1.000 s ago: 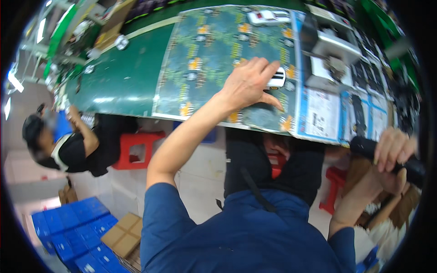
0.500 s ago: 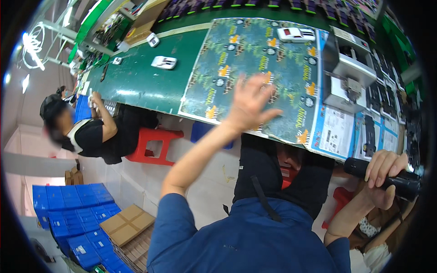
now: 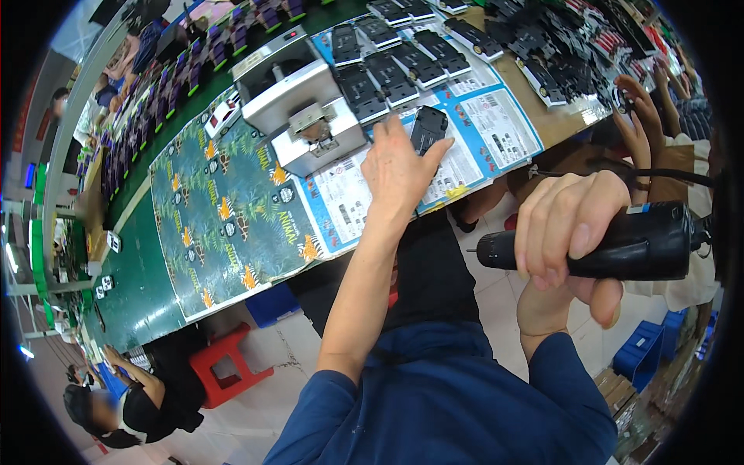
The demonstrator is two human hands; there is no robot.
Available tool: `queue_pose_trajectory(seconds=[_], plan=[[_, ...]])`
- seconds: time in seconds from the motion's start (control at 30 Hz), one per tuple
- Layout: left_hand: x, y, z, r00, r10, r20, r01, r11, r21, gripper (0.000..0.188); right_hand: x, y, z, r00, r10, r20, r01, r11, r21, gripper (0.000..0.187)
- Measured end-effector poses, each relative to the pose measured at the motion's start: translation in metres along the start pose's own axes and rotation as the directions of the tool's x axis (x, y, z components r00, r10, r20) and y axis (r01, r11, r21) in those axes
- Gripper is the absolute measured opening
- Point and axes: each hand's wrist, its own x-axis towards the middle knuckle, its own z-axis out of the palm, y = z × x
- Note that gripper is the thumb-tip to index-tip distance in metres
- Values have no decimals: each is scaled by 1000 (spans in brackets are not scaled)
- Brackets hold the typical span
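Observation:
My left hand reaches over the workbench with its thumb and fingers apart. Close to it lies a black toy car underside, between the thumb and the fingertips. Whether they touch cannot be made out. In my right hand, at the right above the floor, is a black electric screwdriver, held level with its thin bit pointing left. The fingers wrap round its body. Left of my left hand stands a metal box-shaped fixture with a small clamp-like block on its front.
Several toy cars with black undersides lie in rows behind, beside a pile of black car parts. A white toy car sits left of the fixture. Printed sheets cover the bench. Another person's hands work at the right.
My view has swung to the right. My left hand has moved from the printed animal sheet to the black car underside right of the fixture. My right hand still holds the screwdriver.

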Motion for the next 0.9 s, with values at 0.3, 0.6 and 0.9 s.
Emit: queue_pose_trajectory(seconds=[0.3,0.6,0.9], plan=[[-20,-9,-10,998,-50,40,60,937,-345,43,7,5,8,987,26,-160,-37,997,-61,44],[-80,-101,-96,929,-230,288,280,-67,-958,32,87,95,16,962,-182,-201,117,948,-296,18],[-75,-126,-107,911,-246,331,315,-102,-944,35,157,202,27,812,-580,-66,573,814,-96,16]])
